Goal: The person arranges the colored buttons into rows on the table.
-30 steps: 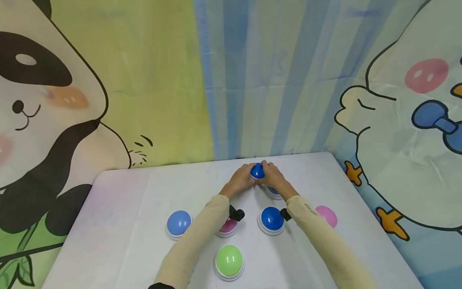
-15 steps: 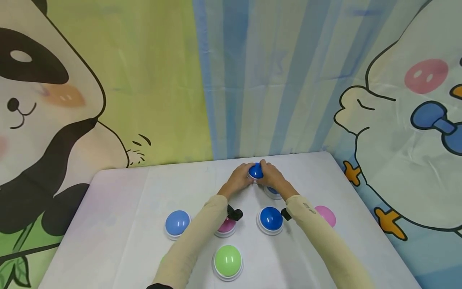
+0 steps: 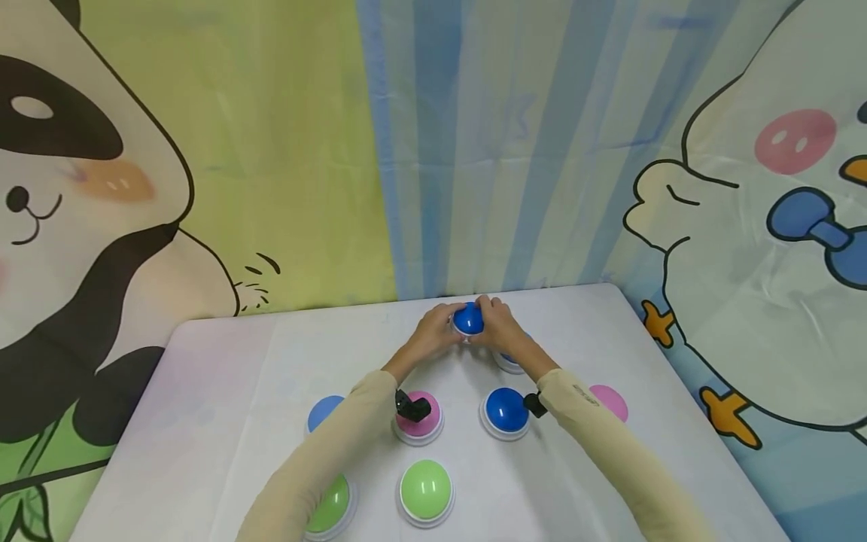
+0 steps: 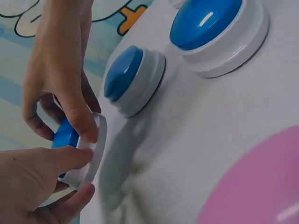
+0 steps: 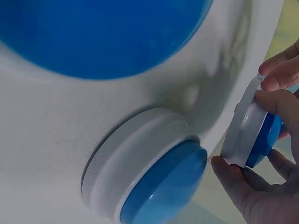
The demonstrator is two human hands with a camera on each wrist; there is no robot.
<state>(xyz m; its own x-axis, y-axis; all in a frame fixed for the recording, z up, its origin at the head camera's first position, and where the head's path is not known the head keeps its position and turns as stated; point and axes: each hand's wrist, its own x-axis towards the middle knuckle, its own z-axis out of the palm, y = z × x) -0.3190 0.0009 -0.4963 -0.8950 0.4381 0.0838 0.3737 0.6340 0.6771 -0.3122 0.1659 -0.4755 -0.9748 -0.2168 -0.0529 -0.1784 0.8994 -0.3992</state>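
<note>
Near the table's far edge, both hands grip a push button with a blue dome (image 3: 468,318) and white base. It is raised off the table, with its shadow showing below in the left wrist view. My left hand (image 3: 433,331) holds its left side, thumb on the white base (image 4: 98,154). From the other side, fingers and thumb of my right hand (image 3: 500,331) pinch it. A second blue button (image 5: 163,186) sits on the table close by, partly hidden behind the right wrist in the head view. Another blue button (image 3: 506,410) stands nearer.
On the white table (image 3: 230,391) stand a pink button (image 3: 428,421), a green button (image 3: 425,489), another green one (image 3: 332,506) and a light blue one (image 3: 323,412), the last two partly covered by the left sleeve. A pink button (image 3: 609,403) lies beyond the right sleeve. Printed curtains (image 3: 474,150) hang behind.
Both hands have moved slightly left with the blue button between them. The left forearm has swung left, uncovering more of the pink button and a green one while covering more of the light blue one.
</note>
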